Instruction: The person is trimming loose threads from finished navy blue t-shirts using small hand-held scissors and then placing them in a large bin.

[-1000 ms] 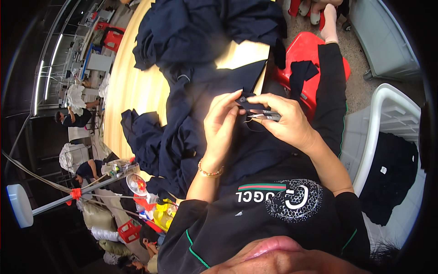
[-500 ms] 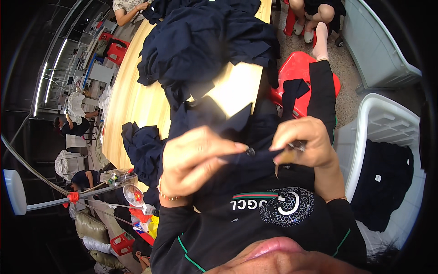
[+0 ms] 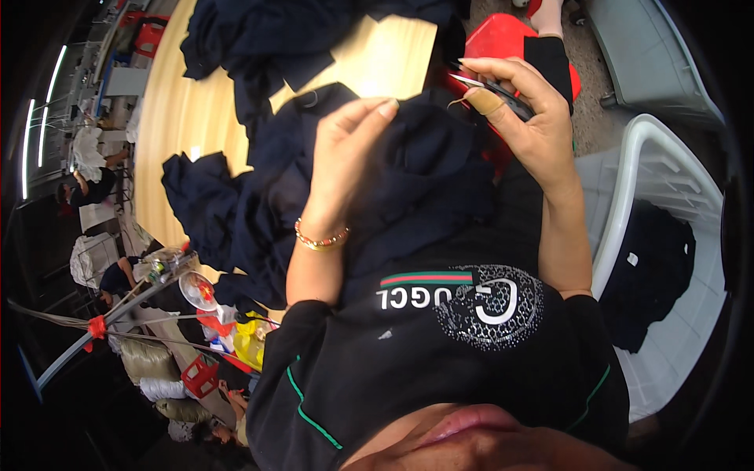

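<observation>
Navy cloth garments [image 3: 424,169] lie bunched across my lap and up onto the table. My left hand [image 3: 345,145], with a beaded bracelet on its wrist, pinches at the upper edge of this navy cloth; the fold between thumb and finger is mostly hidden. To the right, my right hand [image 3: 534,122] is raised and wrapped around small thread snips [image 3: 510,100], their pointed blades toward the left. A tan wrap covers the right thumb, and a loose strip sticks out from it. The snips are apart from the cloth.
A pale wooden table [image 3: 169,118] carries a large navy pile [image 3: 259,39]. A red stool [image 3: 495,35] stands beyond my right hand. At right, a white plastic bin [image 3: 620,204] holds dark folded cloth [image 3: 652,275]; a grey bin [image 3: 652,63] stands behind it. Other people work at far left.
My hands have moved up and away from my chest, farther apart. The stretch of cloth between them is lowered, and the snips now show plainly in my right hand. The view has shifted.
</observation>
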The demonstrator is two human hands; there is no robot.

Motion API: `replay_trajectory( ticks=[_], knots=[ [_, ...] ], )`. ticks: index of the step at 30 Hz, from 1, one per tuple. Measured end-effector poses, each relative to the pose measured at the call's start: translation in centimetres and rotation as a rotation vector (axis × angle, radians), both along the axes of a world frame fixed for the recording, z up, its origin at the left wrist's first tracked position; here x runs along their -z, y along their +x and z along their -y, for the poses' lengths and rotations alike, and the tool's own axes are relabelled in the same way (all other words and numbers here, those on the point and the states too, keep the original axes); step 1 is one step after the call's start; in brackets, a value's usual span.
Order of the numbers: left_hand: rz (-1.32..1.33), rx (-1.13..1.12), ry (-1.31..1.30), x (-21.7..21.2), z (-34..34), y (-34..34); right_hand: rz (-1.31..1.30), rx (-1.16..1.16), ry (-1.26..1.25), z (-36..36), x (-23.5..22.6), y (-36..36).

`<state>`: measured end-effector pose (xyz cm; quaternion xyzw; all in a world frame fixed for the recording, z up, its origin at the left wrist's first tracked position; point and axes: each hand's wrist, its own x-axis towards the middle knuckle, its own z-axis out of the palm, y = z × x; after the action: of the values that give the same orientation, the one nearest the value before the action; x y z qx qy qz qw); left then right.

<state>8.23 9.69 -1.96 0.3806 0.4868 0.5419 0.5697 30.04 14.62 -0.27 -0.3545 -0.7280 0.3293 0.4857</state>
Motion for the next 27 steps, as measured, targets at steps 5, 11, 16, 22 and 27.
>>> replay_trajectory(
  ticks=[5, 11, 16, 22, 27],
  knots=[
    [0.174, 0.020, -0.065, 1.0, 0.0, -0.8, 0.046, -0.089, 0.180, 0.4, 1.5, -1.8],
    [0.206, 0.029, -0.101, 0.9, 0.4, -0.5, 0.223, -0.058, 0.329, 0.3, 3.0, -2.0],
    [0.206, 0.075, -0.103, 1.0, 0.6, -0.3, 0.303, -0.021, 0.444, 0.2, 3.3, -2.0],
    [0.215, 0.112, -0.105, 1.2, 0.6, -0.4, 0.313, -0.038, 0.472, 0.1, 3.1, -1.8],
    [0.080, 0.164, -0.009, 0.7, 0.7, 0.4, -0.119, -0.103, -0.104, 0.7, 3.5, -2.3]
  ],
)
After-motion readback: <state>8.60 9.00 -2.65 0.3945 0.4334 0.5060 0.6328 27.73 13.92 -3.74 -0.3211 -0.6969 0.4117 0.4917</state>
